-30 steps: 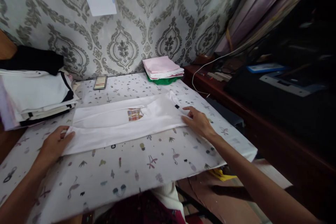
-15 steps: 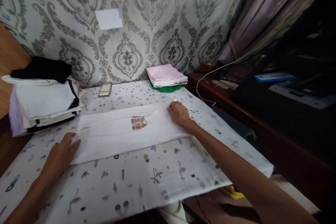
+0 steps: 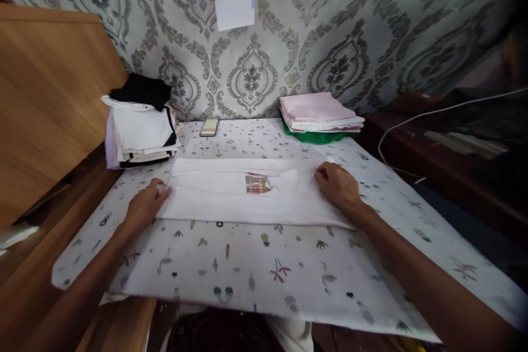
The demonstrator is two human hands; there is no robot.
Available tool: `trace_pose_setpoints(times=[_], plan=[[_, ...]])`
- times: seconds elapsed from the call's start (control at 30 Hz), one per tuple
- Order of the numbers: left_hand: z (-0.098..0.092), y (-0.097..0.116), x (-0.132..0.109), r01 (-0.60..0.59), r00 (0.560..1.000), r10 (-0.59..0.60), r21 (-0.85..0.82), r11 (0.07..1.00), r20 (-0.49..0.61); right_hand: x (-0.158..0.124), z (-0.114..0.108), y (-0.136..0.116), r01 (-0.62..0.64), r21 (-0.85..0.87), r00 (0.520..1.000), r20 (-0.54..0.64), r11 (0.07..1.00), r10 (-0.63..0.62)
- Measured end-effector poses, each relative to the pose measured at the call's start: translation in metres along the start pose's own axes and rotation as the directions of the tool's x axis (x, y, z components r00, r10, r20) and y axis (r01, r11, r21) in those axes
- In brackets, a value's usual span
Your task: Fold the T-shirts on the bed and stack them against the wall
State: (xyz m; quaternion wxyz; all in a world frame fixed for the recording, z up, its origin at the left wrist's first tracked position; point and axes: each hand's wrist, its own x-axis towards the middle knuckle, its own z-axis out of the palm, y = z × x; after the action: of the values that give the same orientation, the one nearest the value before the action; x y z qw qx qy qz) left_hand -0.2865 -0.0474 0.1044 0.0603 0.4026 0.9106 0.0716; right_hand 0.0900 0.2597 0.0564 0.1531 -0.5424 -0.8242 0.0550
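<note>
A white cloth garment [image 3: 214,192] lies folded into a long flat strip across the table. A plaid patch [image 3: 258,183] shows near its middle, in an opening or on the surface; I cannot tell which. At the strip's left end, my left hand [image 3: 146,201] pinches the edge between thumb and fingers. My right hand [image 3: 339,182] is closed at the right end, its fingers curled onto the white fabric. The underside of the folds is hidden.
The table is covered by a white printed sheet [image 3: 247,280]. Folded clothes in a stack [image 3: 142,129] stand at the back left, a pink, white and green stack [image 3: 317,113] at the back right. A small blurred card-like item [image 3: 209,126] lies between. A white cable [image 3: 383,148] hangs at the right.
The camera view has turned left, so everything appears further right. Both hands stay at the two ends of the white garment, which lies much as before.
</note>
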Motion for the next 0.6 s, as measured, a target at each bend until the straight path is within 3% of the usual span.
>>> trace_pose_setpoints(times=[0.1, 0.17, 0.27, 0.33, 0.6], plan=[[0.002, 0.001, -0.004, -0.035, 0.987, 0.046, 0.073, 0.997, -0.153, -0.009, -0.007, -0.007, 0.068, -0.011, 0.998, 0.014, 0.998, -0.068], [0.010, 0.005, -0.002, -0.188, 0.949, 0.200, 0.074, 0.979, -0.244, -0.017, -0.005, -0.013, 0.173, -0.029, 0.985, -0.014, 0.985, -0.173], [0.028, 0.014, 0.007, -0.460, 0.857, 0.455, 0.040, 0.887, -0.242, -0.030, 0.007, -0.022, 0.336, -0.036, 0.941, -0.022, 0.941, -0.337], [0.038, 0.020, 0.017, -0.537, 0.823, 0.534, 0.040, 0.842, -0.193, -0.037, 0.018, -0.023, 0.390, -0.060, 0.920, -0.010, 0.919, -0.391], [0.052, 0.033, 0.057, -0.477, 0.869, 0.487, 0.114, 0.871, -0.084, -0.039, 0.038, -0.010, 0.393, -0.113, 0.916, -0.032, 0.912, -0.399]])
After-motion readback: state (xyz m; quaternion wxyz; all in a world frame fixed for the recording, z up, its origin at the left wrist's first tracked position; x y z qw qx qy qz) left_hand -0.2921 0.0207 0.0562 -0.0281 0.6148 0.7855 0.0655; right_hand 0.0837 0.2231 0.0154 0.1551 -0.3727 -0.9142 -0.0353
